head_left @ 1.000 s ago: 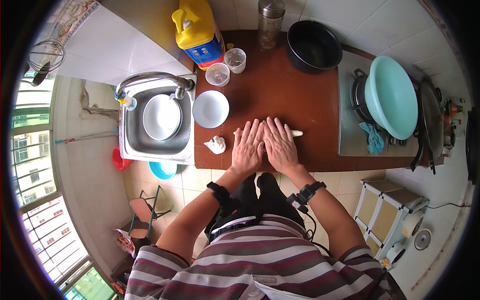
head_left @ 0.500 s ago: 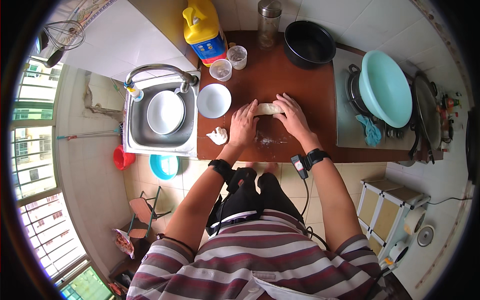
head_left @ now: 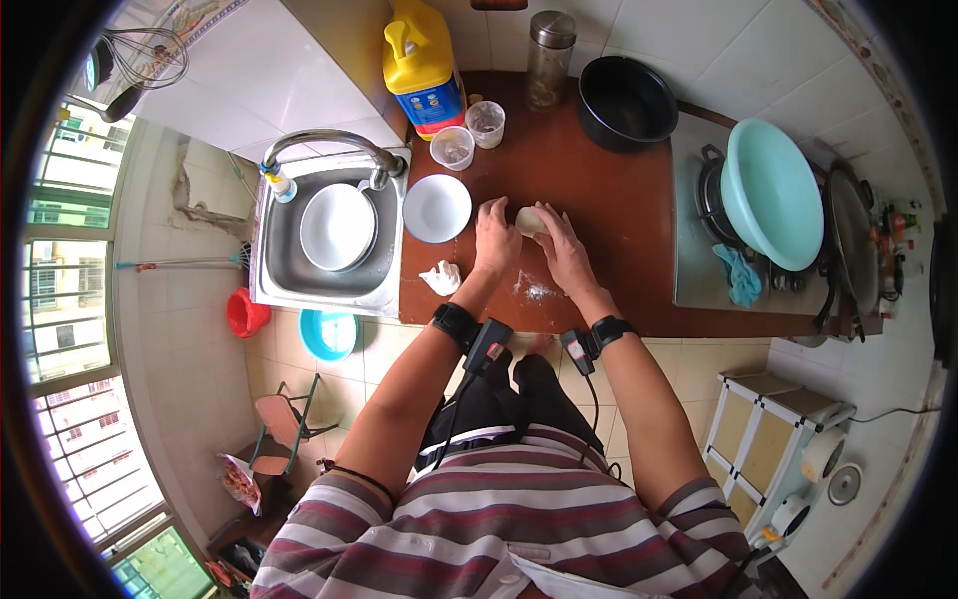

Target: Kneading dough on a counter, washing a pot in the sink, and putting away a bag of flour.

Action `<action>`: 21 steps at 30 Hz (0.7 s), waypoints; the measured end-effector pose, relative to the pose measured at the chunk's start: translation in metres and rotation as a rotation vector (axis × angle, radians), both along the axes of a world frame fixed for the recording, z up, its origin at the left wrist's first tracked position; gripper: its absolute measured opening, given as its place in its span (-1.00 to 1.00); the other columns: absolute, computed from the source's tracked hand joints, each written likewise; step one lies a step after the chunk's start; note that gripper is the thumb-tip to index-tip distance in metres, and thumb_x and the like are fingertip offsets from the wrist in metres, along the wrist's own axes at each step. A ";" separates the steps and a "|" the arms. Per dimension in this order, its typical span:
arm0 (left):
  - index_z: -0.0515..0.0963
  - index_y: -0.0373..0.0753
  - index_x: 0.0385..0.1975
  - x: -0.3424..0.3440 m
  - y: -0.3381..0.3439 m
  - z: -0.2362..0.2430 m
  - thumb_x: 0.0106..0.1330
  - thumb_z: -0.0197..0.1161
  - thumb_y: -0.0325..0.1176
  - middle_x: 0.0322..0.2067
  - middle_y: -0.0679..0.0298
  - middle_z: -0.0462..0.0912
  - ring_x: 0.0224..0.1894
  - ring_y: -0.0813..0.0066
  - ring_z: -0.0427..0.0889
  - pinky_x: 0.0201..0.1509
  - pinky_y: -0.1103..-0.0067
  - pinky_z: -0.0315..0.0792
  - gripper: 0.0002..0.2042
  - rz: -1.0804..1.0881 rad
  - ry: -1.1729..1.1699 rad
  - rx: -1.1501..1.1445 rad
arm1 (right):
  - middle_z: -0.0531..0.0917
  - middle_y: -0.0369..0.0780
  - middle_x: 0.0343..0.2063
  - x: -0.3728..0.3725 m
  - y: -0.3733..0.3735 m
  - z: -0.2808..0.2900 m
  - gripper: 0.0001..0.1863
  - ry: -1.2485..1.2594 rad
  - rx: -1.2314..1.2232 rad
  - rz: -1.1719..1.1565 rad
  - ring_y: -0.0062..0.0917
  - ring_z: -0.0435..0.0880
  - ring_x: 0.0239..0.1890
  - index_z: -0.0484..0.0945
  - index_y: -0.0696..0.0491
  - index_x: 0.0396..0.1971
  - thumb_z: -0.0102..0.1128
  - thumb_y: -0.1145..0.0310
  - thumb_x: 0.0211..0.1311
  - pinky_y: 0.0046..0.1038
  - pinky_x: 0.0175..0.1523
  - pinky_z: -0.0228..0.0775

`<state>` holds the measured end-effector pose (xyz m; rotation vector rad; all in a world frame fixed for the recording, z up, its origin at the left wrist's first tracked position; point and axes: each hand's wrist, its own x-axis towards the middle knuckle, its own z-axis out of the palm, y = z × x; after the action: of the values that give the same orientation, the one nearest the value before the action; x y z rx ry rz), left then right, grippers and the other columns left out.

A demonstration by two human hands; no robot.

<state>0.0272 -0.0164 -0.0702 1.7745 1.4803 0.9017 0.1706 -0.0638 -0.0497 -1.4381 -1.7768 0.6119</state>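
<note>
Both hands press a small pale lump of dough [head_left: 528, 219] between them on the dark brown wooden counter [head_left: 619, 215]. The left hand [head_left: 496, 240] cups one side of the lump and the right hand [head_left: 561, 247] cups the other. A round white bowl [head_left: 436, 208] sits just left of the lump. A big black pot [head_left: 627, 102] stands behind it.
</note>
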 end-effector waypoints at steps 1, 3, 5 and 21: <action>0.34 -0.37 0.12 -0.001 0.003 0.003 0.05 0.03 -0.55 0.05 -0.04 0.40 0.13 -0.03 0.35 0.27 0.28 0.24 -0.48 0.026 -0.080 -0.031 | 0.45 -0.05 0.14 0.004 -0.002 -0.004 -0.58 -0.020 0.004 0.018 -0.17 0.36 0.25 0.31 0.01 0.19 -0.02 0.49 0.33 -0.23 0.26 0.29; 0.28 -0.32 0.20 0.002 0.015 0.009 0.36 -0.12 -0.38 0.23 0.00 0.29 0.31 0.03 0.21 0.37 0.28 0.11 -0.59 -0.073 0.023 0.135 | 0.43 -0.03 0.16 0.009 0.009 0.016 -0.56 0.320 -0.429 0.052 -0.15 0.39 0.23 0.29 -0.01 0.20 -0.02 0.52 0.32 -0.19 0.27 0.26; 0.26 -0.26 0.25 0.015 0.017 0.009 0.45 -0.24 -0.23 0.31 0.11 0.23 0.39 0.10 0.08 0.43 0.23 -0.03 -0.56 -0.125 0.302 0.115 | 0.36 0.00 0.22 0.003 0.016 0.018 -0.59 0.429 -0.442 -0.030 -0.16 0.34 0.27 0.28 0.04 0.21 -0.11 0.44 0.37 -0.14 0.31 0.18; 0.18 -0.22 0.33 0.015 0.012 0.000 0.40 -0.18 -0.24 0.37 0.16 0.15 0.43 0.21 0.04 0.44 0.20 -0.10 -0.50 -0.236 0.446 0.215 | 0.16 -0.16 0.37 0.002 0.028 -0.014 -0.47 -0.510 -0.053 -0.117 -0.30 0.04 0.43 0.15 0.06 0.34 -0.33 0.21 0.44 -0.20 0.46 -0.20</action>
<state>0.0419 -0.0043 -0.0698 2.3682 1.4296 0.5837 0.1726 -0.0354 -0.0638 -1.8386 -2.0465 0.2407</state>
